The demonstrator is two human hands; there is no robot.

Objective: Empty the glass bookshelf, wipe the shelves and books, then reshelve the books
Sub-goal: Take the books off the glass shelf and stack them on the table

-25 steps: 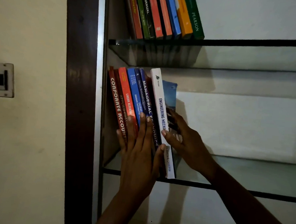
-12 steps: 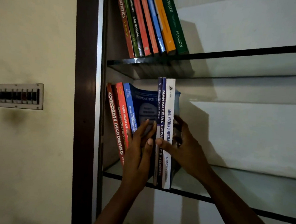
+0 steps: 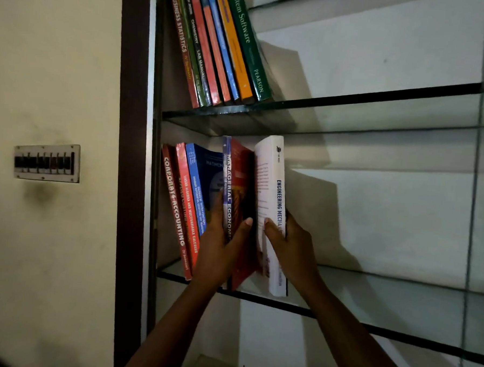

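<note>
On the middle glass shelf (image 3: 397, 292) stand several books at the left end. My left hand (image 3: 220, 246) grips the Managerial Economics book (image 3: 229, 188), thumb on its red cover, fingers behind its spine. My right hand (image 3: 291, 242) grips the white Engineering Mechanics book (image 3: 273, 201), thumb on its left face, fingers behind. A dark gap separates these two books. Left of them lean a blue mathematics book (image 3: 204, 175), a red Linear Algebra book (image 3: 187, 197) and a red Corporate Accounting book (image 3: 172, 207).
The upper glass shelf (image 3: 379, 106) carries several leaning books (image 3: 222, 47) at its left end. A dark wooden frame post (image 3: 131, 177) borders the shelves on the left. A switch panel (image 3: 47, 162) is on the wall. Both shelves are bare to the right.
The two hands have spread the Managerial Economics and Engineering Mechanics books apart, opening a gap. The left hand shifted from the blue book's cover to gripping Managerial Economics.
</note>
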